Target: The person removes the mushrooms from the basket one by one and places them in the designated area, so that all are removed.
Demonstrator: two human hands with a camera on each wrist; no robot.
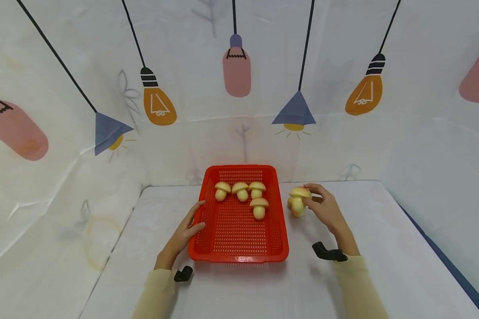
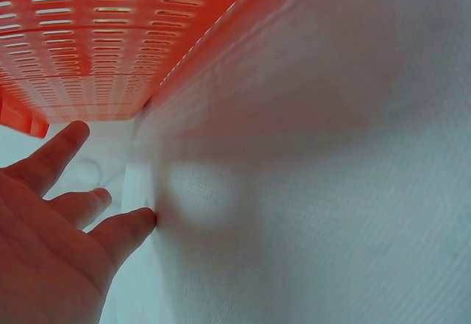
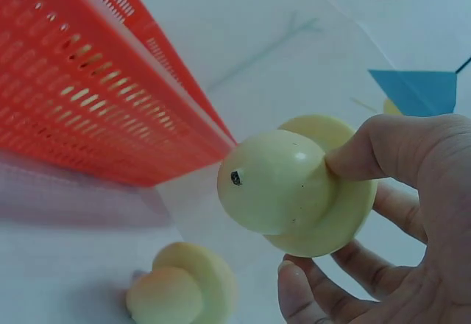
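A toy mushroom (image 3: 276, 184) with a pale yellow cap and rounded stem is pinched by my right hand (image 1: 325, 210), thumb at the cap's underside. It is to the right of the red basket (image 1: 285, 239), raised over a second toy mushroom (image 3: 169, 294) on the table. In the head view the two overlap. Several more mushrooms lie inside the basket: a row of three toward the back, and one mushroom (image 1: 259, 209) just in front of them. My left hand (image 1: 179, 239) is at the basket's left side with fingers extended, fingertips right at the rim in the head view.
The basket has slotted walls and stands on a white-covered table (image 1: 239, 292). Behind it rises a white sheet (image 1: 199, 146) printed with lamps and bulbs. Black wrist straps (image 1: 329, 253) show on both arms.
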